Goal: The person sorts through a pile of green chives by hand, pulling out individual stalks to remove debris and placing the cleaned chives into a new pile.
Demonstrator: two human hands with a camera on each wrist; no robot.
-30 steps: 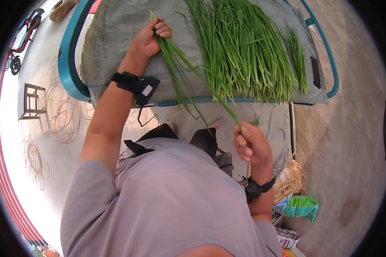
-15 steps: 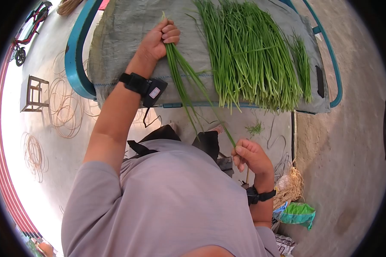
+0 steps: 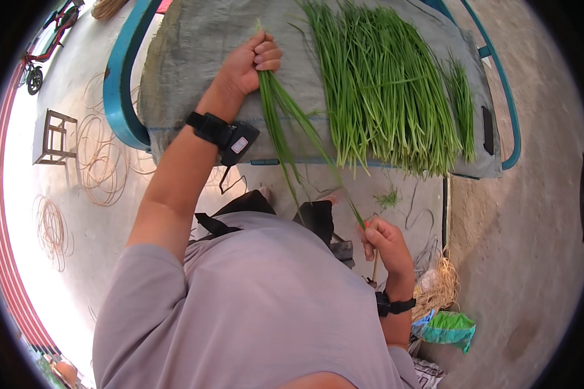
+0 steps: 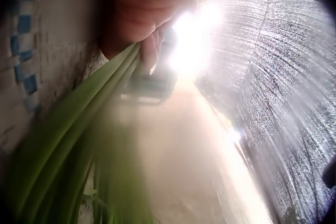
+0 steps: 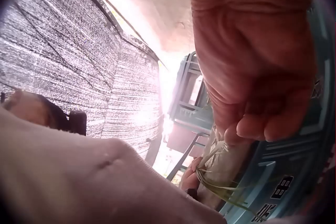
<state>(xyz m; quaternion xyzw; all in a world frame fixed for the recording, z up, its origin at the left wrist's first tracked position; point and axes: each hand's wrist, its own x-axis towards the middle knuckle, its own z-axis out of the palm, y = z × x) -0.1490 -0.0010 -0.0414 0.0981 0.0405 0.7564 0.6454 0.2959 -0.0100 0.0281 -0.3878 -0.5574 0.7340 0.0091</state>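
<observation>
My left hand (image 3: 252,63) grips a small bunch of green chives (image 3: 276,113) near its pale ends, over the left part of the covered table. The leaves hang down past the table's front edge. In the left wrist view the chives (image 4: 79,129) fan out below the curled fingers. Lower down, in front of my body, my right hand (image 3: 388,243) pinches the tips of a few leaves drawn out from the bunch. The right wrist view shows its curled fingers (image 5: 252,127). A big pile of chives (image 3: 389,97) lies on the table, with a smaller bunch (image 3: 459,107) beside it.
The table has a grey sheet (image 3: 182,84) and blue metal rails (image 3: 124,97). A dark flat object (image 3: 487,128) lies at its right edge. Scraps of green (image 3: 387,198) are on the floor. Left are a stool (image 3: 57,137) and coiled strands (image 3: 100,162); right, straw-like fibre (image 3: 444,285) and a green bag (image 3: 449,329).
The head view has shifted, so the table sits slightly lower and further right. My right hand appears lower, still pinching leaf tips; the left keeps its grip. The loose leaves hang closer together.
</observation>
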